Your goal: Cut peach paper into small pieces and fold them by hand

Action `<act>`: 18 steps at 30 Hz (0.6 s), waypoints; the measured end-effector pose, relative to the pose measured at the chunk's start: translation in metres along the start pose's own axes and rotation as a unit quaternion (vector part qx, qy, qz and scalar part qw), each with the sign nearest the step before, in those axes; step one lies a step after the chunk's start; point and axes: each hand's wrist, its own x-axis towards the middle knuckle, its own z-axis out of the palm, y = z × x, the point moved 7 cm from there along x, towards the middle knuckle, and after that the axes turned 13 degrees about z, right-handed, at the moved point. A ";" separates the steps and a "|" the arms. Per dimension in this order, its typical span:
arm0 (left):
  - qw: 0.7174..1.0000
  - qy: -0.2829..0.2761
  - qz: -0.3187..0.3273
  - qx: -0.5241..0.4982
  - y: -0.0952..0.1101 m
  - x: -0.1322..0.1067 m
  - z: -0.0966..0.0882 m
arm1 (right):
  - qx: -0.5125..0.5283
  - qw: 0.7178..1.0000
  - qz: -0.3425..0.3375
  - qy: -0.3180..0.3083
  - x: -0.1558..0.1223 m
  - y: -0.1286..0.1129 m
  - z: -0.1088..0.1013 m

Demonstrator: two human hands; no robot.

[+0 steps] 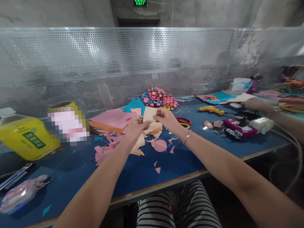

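And now a rectangular cream paper (149,112) is pinched by the fingers of left hand (135,126) and right hand (166,117), a pink paper disc (160,145) apparently cut, stacked pink paper sheets (110,119) seemingly left.

So the table here is a blue top (143,174) with a worn, bare-wood front edge, and it's pretty loaded. Over on the left there's a jug of yellow liquid (22,136) and a pink see-through plastic gadget (19,196), plus a teal paper triangle (47,210) near the edge. Mid-table: a stack of pink and orange paper (107,120), a heap of little folded paper bits (158,98) behind it, cream paper pieces (140,143), pink scraps (102,153) and a pink paper circle (160,145). Right side has red and yellow scissor handles (184,120), a yellow glue gun (211,110) and a white power strip (260,125).
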 end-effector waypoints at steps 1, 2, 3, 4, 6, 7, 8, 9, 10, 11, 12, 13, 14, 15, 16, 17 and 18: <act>1.000 -0.001 0.013 0.001 0.001 0.001 0.000 | -0.002 1.000 -0.006 -0.001 0.000 -0.001 0.000; 1.000 0.005 0.025 0.005 0.002 0.001 -0.001 | -0.006 1.000 -0.010 -0.004 0.000 -0.001 0.000; 0.999 0.018 0.035 0.010 0.003 0.002 -0.003 | -0.012 1.000 -0.013 -0.008 0.000 -0.001 0.000; 0.998 0.034 0.042 0.012 0.003 0.002 -0.005 | -0.021 1.000 -0.016 -0.014 0.001 -0.001 0.001; 0.997 0.066 0.045 0.007 0.003 0.002 -0.010 | -0.055 0.998 -0.023 -0.026 0.001 -0.001 0.003; 0.996 0.076 0.044 0.001 0.003 0.002 -0.012 | -0.077 0.996 -0.028 -0.032 0.001 -0.001 0.005; 0.996 0.081 0.044 -0.008 0.003 0.002 -0.012 | -0.100 0.994 -0.035 -0.037 0.000 -0.002 0.006; 0.995 0.085 0.043 -0.017 0.003 0.002 -0.013 | -0.122 0.991 -0.044 -0.038 0.000 -0.002 0.007; 0.995 0.089 0.041 -0.028 0.003 0.002 -0.013 | -0.145 0.987 -0.055 -0.034 -0.001 -0.003 0.008; 0.994 0.093 0.037 -0.041 0.003 0.001 -0.013 | -0.167 0.983 -0.069 -0.024 -0.003 -0.005 0.008; 0.993 0.097 0.029 -0.054 0.002 0.001 -0.013 | -0.190 0.978 -0.087 -0.008 -0.005 -0.008 0.007; 0.992 0.102 0.019 -0.067 0.002 0.000 -0.013 | -0.213 0.971 -0.108 0.010 -0.007 -0.011 0.006; 0.991 0.110 0.008 -0.079 0.001 -0.001 -0.013 | -0.234 0.963 -0.130 0.025 -0.010 -0.014 0.006; 0.989 0.117 -0.004 -0.090 0.000 -0.002 -0.013 | -0.250 0.955 -0.154 0.036 -0.013 -0.018 0.006; 0.987 0.122 -0.014 -0.100 0.000 -0.002 -0.014 | -0.263 0.948 -0.177 0.041 -0.016 -0.022 0.006; 0.986 0.128 -0.022 -0.107 -0.001 -0.003 -0.014 | -0.273 0.941 -0.198 0.040 -0.019 -0.024 0.008; 0.984 0.133 -0.027 -0.112 0.000 -0.003 -0.014 | -0.281 0.935 -0.214 0.035 -0.021 -0.027 0.009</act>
